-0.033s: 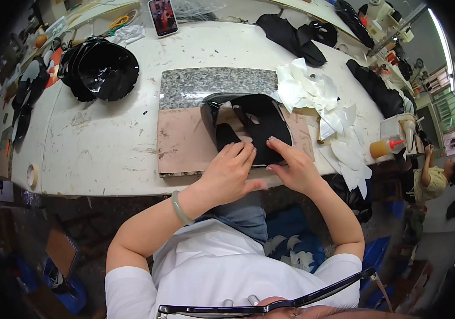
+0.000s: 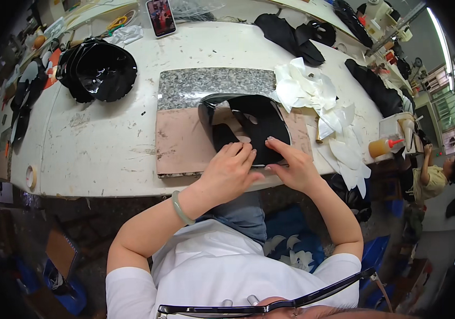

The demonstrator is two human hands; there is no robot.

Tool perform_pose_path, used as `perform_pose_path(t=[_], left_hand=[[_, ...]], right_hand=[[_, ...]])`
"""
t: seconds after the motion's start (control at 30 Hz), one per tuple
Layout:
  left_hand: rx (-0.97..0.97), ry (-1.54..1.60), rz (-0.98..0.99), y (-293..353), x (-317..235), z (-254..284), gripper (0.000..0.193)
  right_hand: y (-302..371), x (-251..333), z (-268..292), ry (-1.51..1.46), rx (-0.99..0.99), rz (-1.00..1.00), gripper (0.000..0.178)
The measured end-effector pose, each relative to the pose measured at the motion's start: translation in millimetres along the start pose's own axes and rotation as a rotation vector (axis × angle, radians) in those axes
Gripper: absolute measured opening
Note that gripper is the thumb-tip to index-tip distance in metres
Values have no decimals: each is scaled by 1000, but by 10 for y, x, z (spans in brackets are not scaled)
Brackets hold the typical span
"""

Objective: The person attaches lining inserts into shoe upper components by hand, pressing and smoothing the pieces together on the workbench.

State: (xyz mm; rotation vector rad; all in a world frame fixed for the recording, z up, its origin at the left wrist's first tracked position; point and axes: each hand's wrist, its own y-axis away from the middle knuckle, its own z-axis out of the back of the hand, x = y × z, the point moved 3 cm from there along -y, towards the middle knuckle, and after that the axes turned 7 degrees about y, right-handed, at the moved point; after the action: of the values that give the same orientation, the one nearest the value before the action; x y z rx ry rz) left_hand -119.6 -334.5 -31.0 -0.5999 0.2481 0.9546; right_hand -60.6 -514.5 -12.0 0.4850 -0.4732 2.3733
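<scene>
A curved black piece, glossy outside and matte inside, stands bent on a pinkish-brown board in front of me. It looks like part of a shoe upper, with a cut-out in its middle. My left hand has its fingers together, pressing on the piece's near left edge, its thumb held out to the right. My right hand holds the near right edge, index finger on the matte inside and thumb low at the rim. The undersides of the fingers are partly hidden.
A speckled stone slab lies under the board. To the right are crumpled white paper peelings and a glue bottle. Nested glossy black pieces stand left, near a tape roll. A phone is at the back; a person sits far right.
The whole view has shifted very slightly. Both hands keep their places on the black piece, with the left thumb moved a little.
</scene>
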Motion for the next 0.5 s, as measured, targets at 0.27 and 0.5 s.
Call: perform_pose_path(t=[0.27,0.5], left_hand=[[51,-134,-113,111,31,146,47],[79,-149,-147,139,116,253,52]], right_hand=[[118,9,-77,223,37,191,53],[33,355,-337,327,128,139,81]])
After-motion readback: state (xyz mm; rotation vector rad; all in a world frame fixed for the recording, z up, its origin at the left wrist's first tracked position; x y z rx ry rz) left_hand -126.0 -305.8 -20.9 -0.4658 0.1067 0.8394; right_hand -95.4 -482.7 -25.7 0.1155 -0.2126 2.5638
